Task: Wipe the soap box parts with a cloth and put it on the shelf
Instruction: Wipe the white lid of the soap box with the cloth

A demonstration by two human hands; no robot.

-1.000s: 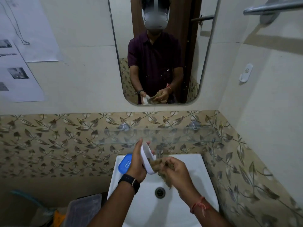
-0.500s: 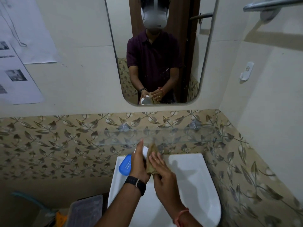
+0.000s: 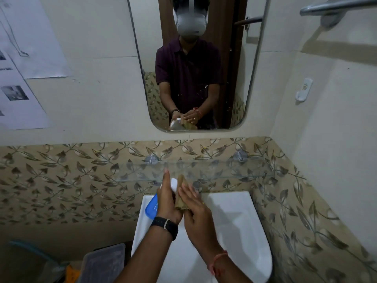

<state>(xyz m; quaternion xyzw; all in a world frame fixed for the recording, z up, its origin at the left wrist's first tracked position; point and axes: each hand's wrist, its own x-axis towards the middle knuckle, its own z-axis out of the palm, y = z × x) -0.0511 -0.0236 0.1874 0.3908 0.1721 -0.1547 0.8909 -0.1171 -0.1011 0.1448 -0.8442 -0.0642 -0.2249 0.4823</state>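
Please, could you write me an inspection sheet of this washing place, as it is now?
Surface: white sink, glass shelf above it.
Job's things: white soap box part, cloth against it; blue soap box part at the sink's left rim.
Clutter: grey plastic container lower left of the sink.
Hands: left hand grips the white part; right hand presses the cloth with flat fingers.
Cables: nothing seen.
Surroundings: mirror, papers on the wall, towel bar, wall hook.

Bathroom, looks like a home one. White washbasin w/ mirror above, glass shelf btwn them. Leaf-print tiles, towel rail on side wall.
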